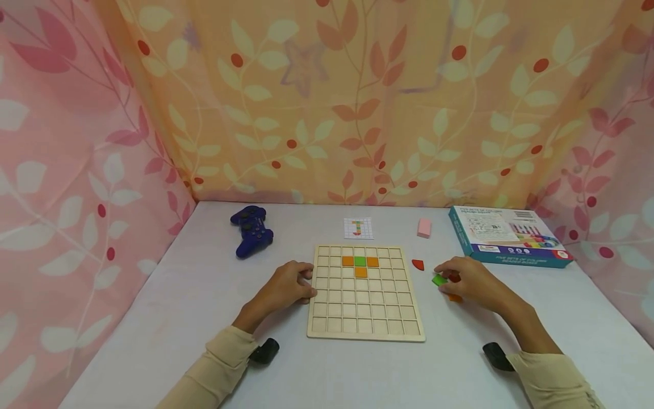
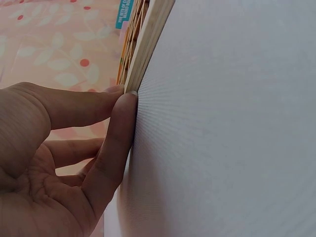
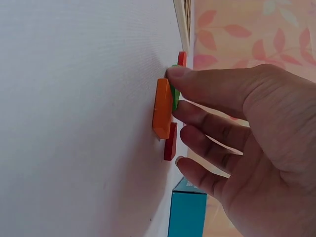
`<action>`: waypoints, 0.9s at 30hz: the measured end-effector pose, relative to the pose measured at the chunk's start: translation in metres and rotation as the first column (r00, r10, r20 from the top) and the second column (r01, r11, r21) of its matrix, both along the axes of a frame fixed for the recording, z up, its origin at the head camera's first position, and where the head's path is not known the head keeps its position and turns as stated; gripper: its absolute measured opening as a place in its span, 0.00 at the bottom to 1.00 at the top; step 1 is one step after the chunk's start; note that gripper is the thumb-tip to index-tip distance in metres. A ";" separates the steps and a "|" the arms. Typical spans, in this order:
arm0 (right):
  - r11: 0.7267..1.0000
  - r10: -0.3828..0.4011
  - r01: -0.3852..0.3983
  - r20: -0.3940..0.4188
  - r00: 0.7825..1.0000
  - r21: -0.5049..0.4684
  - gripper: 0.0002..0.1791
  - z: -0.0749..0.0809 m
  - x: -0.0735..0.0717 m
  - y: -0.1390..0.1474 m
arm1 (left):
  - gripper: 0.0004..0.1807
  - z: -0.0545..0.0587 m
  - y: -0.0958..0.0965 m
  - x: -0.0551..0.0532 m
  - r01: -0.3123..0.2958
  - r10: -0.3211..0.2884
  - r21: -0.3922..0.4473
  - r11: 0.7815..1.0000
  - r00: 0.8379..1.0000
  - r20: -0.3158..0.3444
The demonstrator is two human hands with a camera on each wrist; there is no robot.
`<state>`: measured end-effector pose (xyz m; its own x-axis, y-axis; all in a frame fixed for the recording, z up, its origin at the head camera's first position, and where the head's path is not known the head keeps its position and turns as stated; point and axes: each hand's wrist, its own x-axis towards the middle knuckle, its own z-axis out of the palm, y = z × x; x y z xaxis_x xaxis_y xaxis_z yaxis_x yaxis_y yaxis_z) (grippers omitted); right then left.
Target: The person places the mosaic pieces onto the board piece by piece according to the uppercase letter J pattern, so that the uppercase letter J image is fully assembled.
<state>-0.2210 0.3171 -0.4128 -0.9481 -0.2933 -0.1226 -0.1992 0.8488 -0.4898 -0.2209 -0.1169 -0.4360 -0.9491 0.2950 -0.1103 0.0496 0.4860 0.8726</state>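
At the left edge of a wooden grid board (image 1: 334, 321), my left hand (image 1: 283, 288) rests its thumb and fingertips against the rim. The left wrist view shows those fingertips right at the side of the board (image 2: 148, 44). Orange tiles (image 1: 361, 272) and a green tile (image 1: 360, 261) form a T in its upper squares. To the right of the board, my right hand (image 1: 472, 281) pinches a loose green tile (image 1: 439, 280) between thumb and finger. An orange tile (image 3: 162, 108) and a dark red piece (image 3: 170, 142) lie close by, partly under the hand in the head view.
A red quarter-round piece (image 1: 418, 264) lies beside the board. Behind stand a pattern card (image 1: 358, 228) and a pink block (image 1: 424, 228). A blue game controller (image 1: 252, 232) is at back left, a flat teal-edged box (image 1: 511, 236) at back right. Floral curtains surround the white table.
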 end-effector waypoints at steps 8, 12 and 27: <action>1.000 -0.003 0.003 0.007 1.000 0.013 0.22 0.001 -0.002 -0.001 | 0.35 0.001 0.000 0.000 -0.010 0.010 -0.001 1.000 1.000 0.013; 1.000 -0.015 0.015 0.017 1.000 0.011 0.23 0.003 -0.001 -0.002 | 0.35 0.000 0.000 0.000 -0.008 0.008 0.005 1.000 1.000 0.008; 0.999 0.046 -0.046 -0.046 0.998 -0.006 0.17 0.001 -0.007 -0.029 | 0.35 0.003 0.001 0.004 -0.020 0.020 -0.007 1.000 1.000 -0.006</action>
<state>-0.2283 0.2881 -0.4121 -0.9382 -0.3376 -0.0769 -0.2605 0.8347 -0.4852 -0.2173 -0.1163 -0.4334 -0.9554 0.2752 -0.1068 0.0451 0.4935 0.8686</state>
